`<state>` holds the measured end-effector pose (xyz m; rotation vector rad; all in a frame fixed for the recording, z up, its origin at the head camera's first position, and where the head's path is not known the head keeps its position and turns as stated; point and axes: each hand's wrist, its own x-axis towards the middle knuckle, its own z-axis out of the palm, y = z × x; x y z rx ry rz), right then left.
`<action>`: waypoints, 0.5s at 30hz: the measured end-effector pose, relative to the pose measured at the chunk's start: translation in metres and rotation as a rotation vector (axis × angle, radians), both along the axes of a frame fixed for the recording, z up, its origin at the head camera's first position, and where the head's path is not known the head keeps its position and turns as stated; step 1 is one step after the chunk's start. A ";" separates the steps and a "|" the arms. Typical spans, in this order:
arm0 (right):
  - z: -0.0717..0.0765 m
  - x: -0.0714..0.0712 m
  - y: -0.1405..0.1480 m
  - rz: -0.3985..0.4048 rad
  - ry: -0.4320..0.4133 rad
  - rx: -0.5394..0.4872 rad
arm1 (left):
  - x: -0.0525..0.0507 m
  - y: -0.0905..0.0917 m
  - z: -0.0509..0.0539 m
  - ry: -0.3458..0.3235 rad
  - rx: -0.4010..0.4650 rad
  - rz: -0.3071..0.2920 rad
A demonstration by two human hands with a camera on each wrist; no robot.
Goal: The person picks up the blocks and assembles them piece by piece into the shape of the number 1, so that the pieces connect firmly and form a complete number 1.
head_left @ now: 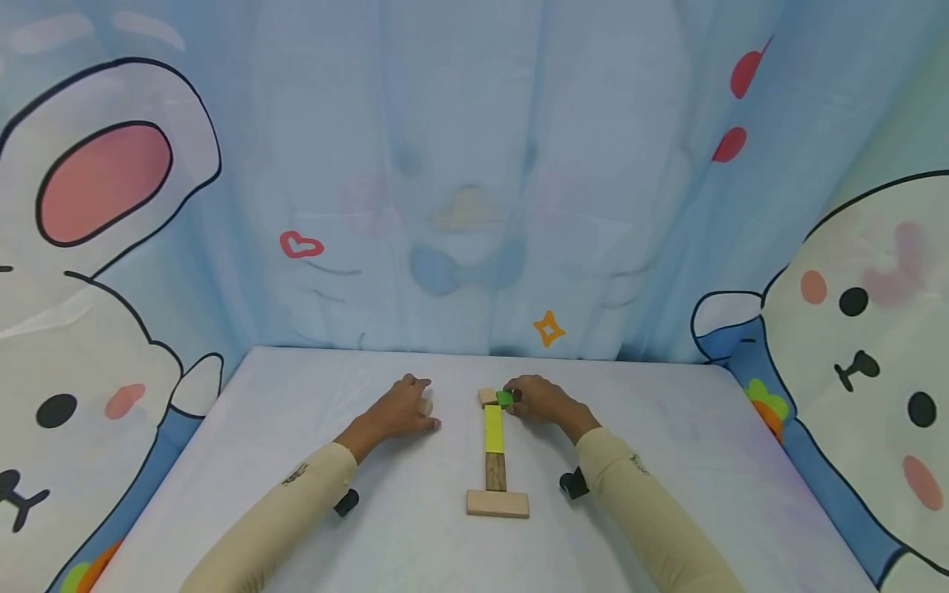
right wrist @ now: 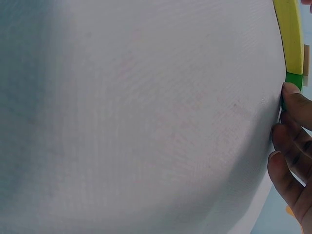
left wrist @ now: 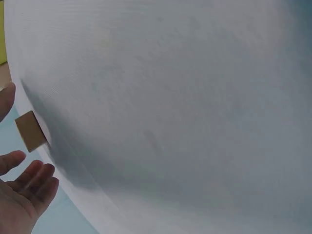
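My left hand [head_left: 400, 409] has its fingers spread around a small wooden block [left wrist: 30, 131]; in the left wrist view gaps show between the block and the thumb and fingertips. At the far end of a row of blocks, my right hand [head_left: 539, 399] pinches a small green block [head_left: 505, 399]. To the left of the green one lies a small plain wooden block [head_left: 487, 397]. A long yellow block [head_left: 493, 429] runs from these toward me, then a darker brown block [head_left: 495, 472], then a wide light wooden block [head_left: 497, 504] set crosswise.
The blocks lie on a white-covered table [head_left: 415, 527]. Its far edge meets a blue curtain [head_left: 467, 165] printed with cartoon animals. A dark wrist camera [head_left: 574, 483] hangs under the right forearm, another camera [head_left: 346, 502] under the left.
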<state>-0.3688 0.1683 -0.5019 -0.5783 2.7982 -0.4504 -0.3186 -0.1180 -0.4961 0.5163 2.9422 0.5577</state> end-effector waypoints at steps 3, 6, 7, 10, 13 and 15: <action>-0.002 -0.001 -0.001 0.000 -0.005 0.001 | 0.002 -0.006 -0.001 -0.003 0.000 0.001; -0.001 -0.001 0.000 -0.002 -0.011 0.001 | 0.003 -0.011 -0.001 0.000 -0.014 -0.004; -0.001 -0.001 0.000 -0.005 -0.014 0.000 | 0.003 -0.012 -0.001 0.005 -0.018 -0.005; 0.000 -0.001 0.000 -0.010 -0.014 0.007 | 0.004 -0.015 0.000 0.003 -0.025 -0.010; -0.001 -0.002 -0.001 -0.015 -0.015 0.008 | 0.005 -0.017 0.000 -0.007 -0.027 -0.016; -0.001 -0.001 -0.001 -0.019 -0.018 0.007 | 0.005 -0.018 -0.001 -0.023 -0.033 -0.020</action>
